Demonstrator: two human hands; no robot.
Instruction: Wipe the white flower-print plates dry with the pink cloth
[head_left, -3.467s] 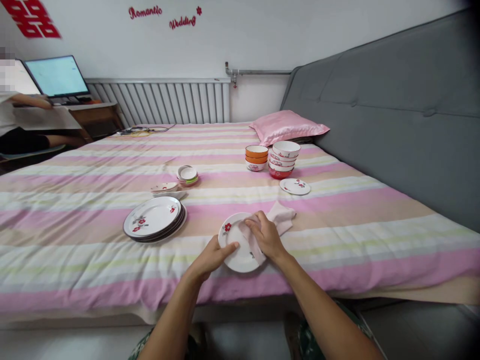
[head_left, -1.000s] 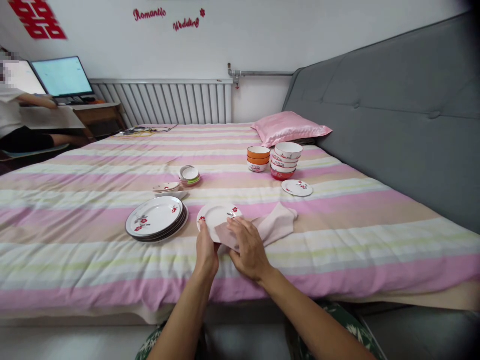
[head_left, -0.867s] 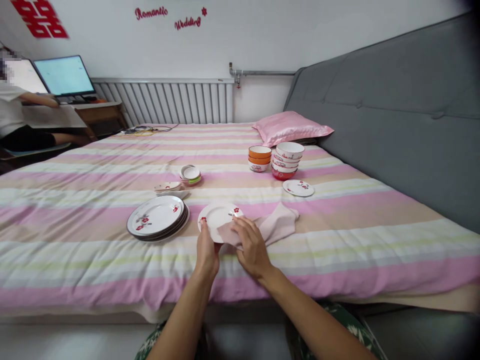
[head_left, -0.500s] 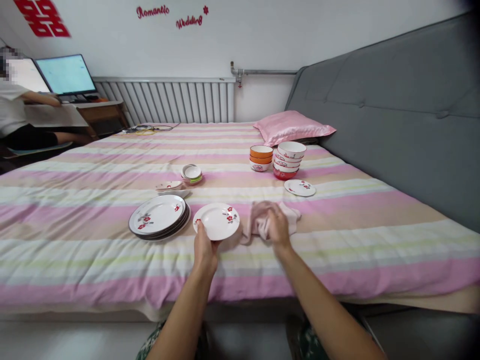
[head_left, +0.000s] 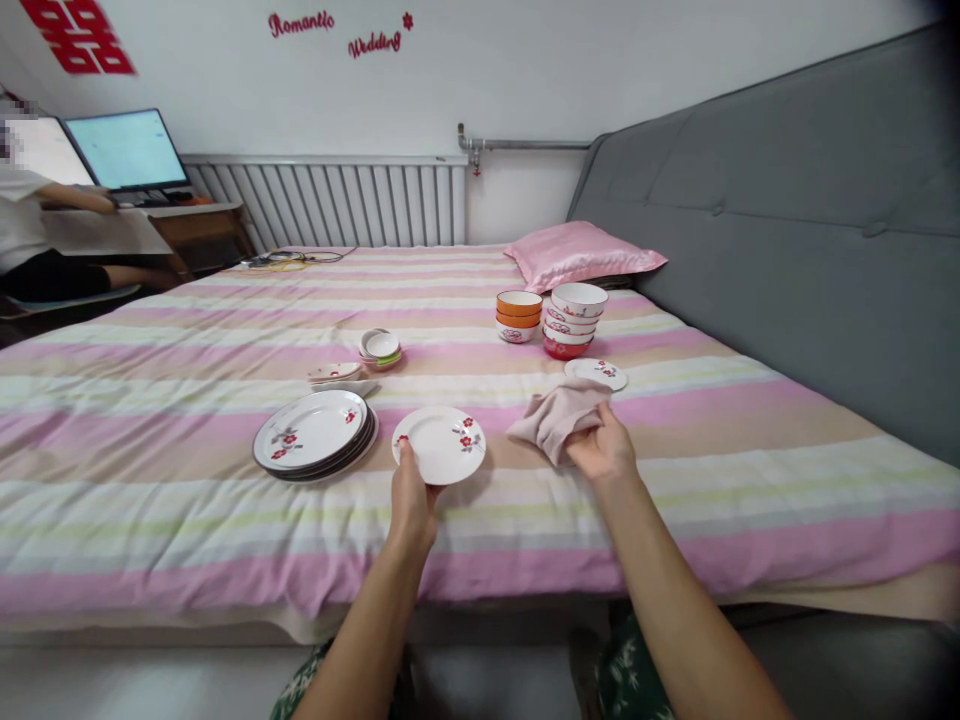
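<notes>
A person's left hand (head_left: 415, 490) grips a flower-printed plate (head_left: 441, 447) by its near left edge, thumb over the rim and other fingers beneath, above the near side of a striped bedspread (head_left: 225, 545). To the right, and apart from the plate, the right hand (head_left: 606, 447) holds a crumpled pale pink cloth (head_left: 559, 415) (some of its fingers are hidden by the folds). Just beyond the cloth lies a small plate (head_left: 598, 372); at left sits a stack of larger plates (head_left: 311, 430). Orange and white bowls (head_left: 518, 318) stand farther back.
</notes>
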